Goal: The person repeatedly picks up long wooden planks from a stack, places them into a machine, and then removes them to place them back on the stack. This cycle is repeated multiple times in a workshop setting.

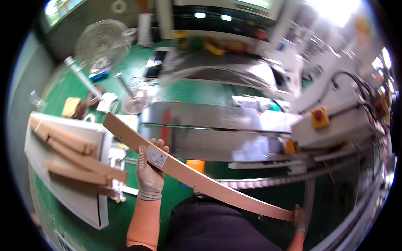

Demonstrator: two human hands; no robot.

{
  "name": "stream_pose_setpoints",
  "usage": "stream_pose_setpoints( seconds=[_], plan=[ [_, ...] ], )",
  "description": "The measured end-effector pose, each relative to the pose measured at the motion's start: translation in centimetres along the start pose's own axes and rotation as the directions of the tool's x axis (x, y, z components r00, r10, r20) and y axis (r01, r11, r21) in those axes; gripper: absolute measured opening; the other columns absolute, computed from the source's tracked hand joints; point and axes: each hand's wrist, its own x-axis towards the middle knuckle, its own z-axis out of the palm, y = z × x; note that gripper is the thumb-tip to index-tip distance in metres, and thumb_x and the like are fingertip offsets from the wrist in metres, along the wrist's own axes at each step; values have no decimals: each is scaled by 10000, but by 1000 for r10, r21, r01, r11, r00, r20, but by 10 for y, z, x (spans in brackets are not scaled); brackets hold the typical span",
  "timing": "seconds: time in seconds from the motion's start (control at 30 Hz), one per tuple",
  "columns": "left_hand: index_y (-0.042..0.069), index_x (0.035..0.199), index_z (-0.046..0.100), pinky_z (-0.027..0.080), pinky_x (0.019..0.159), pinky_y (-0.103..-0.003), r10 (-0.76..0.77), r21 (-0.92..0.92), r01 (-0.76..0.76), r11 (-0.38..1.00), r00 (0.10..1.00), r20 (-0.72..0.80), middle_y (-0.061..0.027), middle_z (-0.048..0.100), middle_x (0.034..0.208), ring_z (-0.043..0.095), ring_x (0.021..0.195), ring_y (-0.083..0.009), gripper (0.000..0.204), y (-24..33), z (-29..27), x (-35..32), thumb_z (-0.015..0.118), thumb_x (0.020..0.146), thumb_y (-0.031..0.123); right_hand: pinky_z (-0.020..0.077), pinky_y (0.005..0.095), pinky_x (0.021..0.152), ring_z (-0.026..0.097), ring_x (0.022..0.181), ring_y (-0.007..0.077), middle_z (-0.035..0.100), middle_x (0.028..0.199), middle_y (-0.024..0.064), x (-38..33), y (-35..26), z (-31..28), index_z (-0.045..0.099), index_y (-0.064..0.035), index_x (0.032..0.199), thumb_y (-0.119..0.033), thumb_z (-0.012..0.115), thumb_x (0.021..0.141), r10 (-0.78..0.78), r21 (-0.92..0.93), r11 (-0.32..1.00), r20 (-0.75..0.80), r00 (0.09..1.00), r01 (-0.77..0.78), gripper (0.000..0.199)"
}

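Observation:
A long, narrow light-wood board (197, 183), bowed by the lens, slants across in front of my body from upper left to lower right. My left hand (150, 179), in a pale glove, is closed around it left of the middle, with the thumb over the near face and fingertips showing past the far edge. Right beside that thumb a white printed label (157, 156) is stuck to the board. At the lower right end of the board, my right hand (299, 218) grips the tip; its fingers are small and blurred.
Brown cardboard strips (79, 163) lie on a white-edged table (102, 211) at left. Ahead stretches a metal machine bed (209, 142). To its right is a machine housing with a red button on a yellow box (319, 117). A fan (102, 42) stands at far left.

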Motion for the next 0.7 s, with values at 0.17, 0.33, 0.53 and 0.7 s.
stream_pose_setpoints(
  seconds=[0.17,0.33,0.53,0.7],
  plan=[
    [50,1242,607,579,979,-439,-423,248,355,901,844,329,-114,700,1181,703,1071,-245,438,-143,65,-10,574,1080,456,513,457,728,655,767,388,667,772,212,-83,-33,40,698,-4,858,-536,489,1060,-191,374,927,429,883,19,606],
    [-25,1276,594,571,971,-357,-745,634,420,649,518,420,-112,706,1166,691,1049,-187,419,-258,64,-63,538,1123,360,535,402,756,690,826,304,695,858,170,-143,-152,35,715,-1,947,-572,656,936,-116,531,842,346,931,-93,574],
    [-52,1234,644,557,922,-319,-804,868,130,479,461,375,-125,743,1155,692,1033,-155,402,-309,76,-58,658,1050,305,537,466,778,702,917,427,716,918,220,-152,-149,45,725,-26,960,-681,530,978,-37,446,890,268,963,-90,683],
    [-42,994,703,530,747,-384,-641,882,-124,455,642,421,-164,734,894,661,821,-171,388,-329,85,-17,652,1045,339,530,495,790,684,939,450,710,946,221,-121,-142,62,718,-52,950,-587,463,1045,-75,380,925,235,969,-21,601]
  ],
)
